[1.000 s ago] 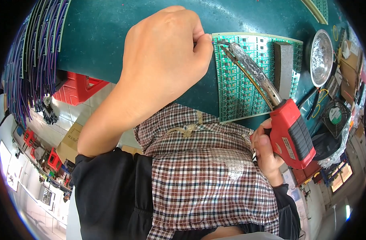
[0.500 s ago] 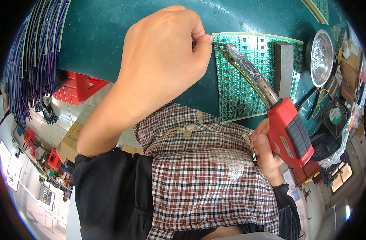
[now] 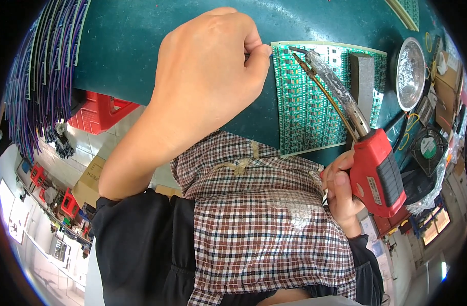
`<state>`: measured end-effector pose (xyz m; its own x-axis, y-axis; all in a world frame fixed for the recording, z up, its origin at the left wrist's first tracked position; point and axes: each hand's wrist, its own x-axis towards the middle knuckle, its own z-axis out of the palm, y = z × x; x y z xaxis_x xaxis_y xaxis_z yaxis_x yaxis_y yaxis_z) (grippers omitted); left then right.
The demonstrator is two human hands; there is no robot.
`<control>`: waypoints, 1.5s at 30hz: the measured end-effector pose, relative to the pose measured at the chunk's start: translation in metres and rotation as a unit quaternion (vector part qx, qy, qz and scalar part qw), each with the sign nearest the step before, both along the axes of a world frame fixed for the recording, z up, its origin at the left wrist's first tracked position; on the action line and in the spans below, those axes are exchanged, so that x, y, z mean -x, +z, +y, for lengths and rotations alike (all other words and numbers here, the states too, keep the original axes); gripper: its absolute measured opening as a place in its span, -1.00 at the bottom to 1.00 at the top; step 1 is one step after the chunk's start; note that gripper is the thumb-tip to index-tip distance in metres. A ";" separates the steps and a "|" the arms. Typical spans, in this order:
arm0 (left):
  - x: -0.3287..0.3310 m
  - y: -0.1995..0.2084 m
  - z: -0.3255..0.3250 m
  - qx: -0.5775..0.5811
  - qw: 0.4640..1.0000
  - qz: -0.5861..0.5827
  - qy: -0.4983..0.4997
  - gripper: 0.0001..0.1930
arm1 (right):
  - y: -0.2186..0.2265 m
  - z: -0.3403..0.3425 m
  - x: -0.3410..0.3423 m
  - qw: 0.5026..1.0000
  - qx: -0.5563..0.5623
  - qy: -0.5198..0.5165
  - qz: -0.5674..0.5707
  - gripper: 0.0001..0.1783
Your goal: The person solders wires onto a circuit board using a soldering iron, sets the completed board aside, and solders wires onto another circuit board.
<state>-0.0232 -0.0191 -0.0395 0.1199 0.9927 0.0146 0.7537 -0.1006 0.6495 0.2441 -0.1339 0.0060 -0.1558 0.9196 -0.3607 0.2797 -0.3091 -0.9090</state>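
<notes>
The bar (image 3: 363, 76) lies on the circuit board (image 3: 306, 109).

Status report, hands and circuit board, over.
Left hand closed beside upper-left corner of circuit board. Right hand gripping red soldering gun, tip over board. Dark bar on board's right side.

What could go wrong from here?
The soldering gun points toward the left grip; if hot, a slip could burn the thumb. Its barrel is over the circuit board, so a dip might scorch it. The dark bar lying on the board might slide and scrape it.
</notes>
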 end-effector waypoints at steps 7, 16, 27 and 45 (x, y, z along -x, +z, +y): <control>0.005 0.008 0.012 -0.045 0.998 0.020 -0.043 -0.82 | -0.002 0.001 0.001 0.998 -0.033 -0.037 0.043 -0.78; -0.006 0.007 0.061 -0.136 0.990 0.029 -0.018 -0.91 | -0.001 -0.003 0.008 0.992 -0.050 -0.088 0.079 -0.81; -0.006 0.053 0.053 0.079 0.989 -0.107 0.059 -0.92 | -0.003 -0.003 0.005 0.991 -0.062 -0.083 0.083 -0.79; -0.003 0.006 -0.011 0.032 0.999 -0.011 0.006 -0.84 | 0.001 -0.011 -0.010 0.998 0.038 0.005 -0.045 -0.64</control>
